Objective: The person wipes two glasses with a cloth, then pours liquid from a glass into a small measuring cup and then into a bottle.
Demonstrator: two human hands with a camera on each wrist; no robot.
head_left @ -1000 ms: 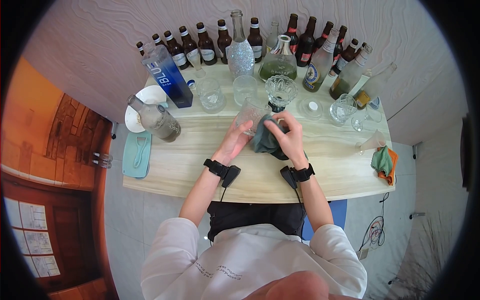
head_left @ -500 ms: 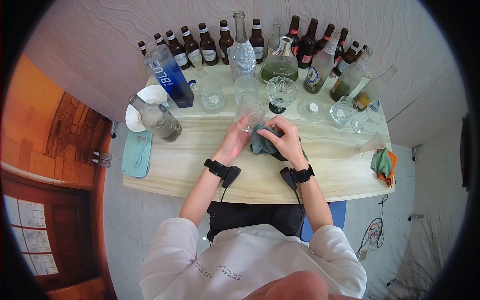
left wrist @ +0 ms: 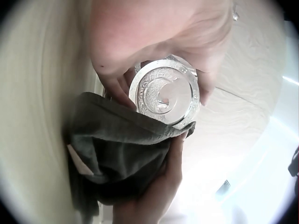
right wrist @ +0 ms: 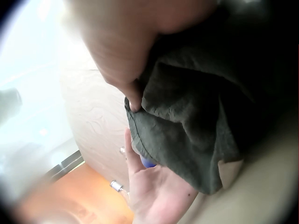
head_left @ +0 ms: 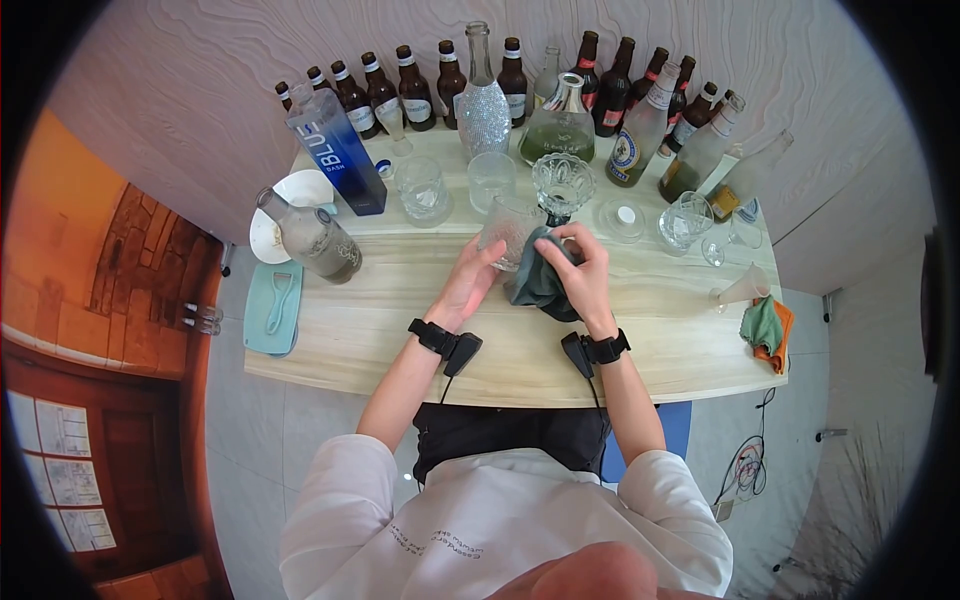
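Note:
In the head view my left hand (head_left: 466, 282) grips a clear, textured drinking glass (head_left: 508, 228), held tilted above the table's middle. My right hand (head_left: 585, 278) pinches a dark grey-green cloth (head_left: 536, 284) against the glass's right side. The left wrist view shows the round glass base (left wrist: 180, 95) facing the camera, with fingers on both sides and the cloth (left wrist: 126, 140) across its lower edge. Folds of the cloth (right wrist: 177, 135) hang from the right hand in the right wrist view and hide the glass there.
Behind the hands stand tumblers (head_left: 424, 190), a footed glass bowl (head_left: 563, 185) and a row of bottles (head_left: 413, 95). On the left are a blue bottle (head_left: 345, 160), a grey bottle (head_left: 325, 245) and a peeler (head_left: 281, 303). Folded cloths (head_left: 768, 330) lie at the right edge.
The cloth and right hand dipped slightly down the glass, then came back up along its right side. The glass tilted more upright midway and leans again now; the left hand keeps its grip.

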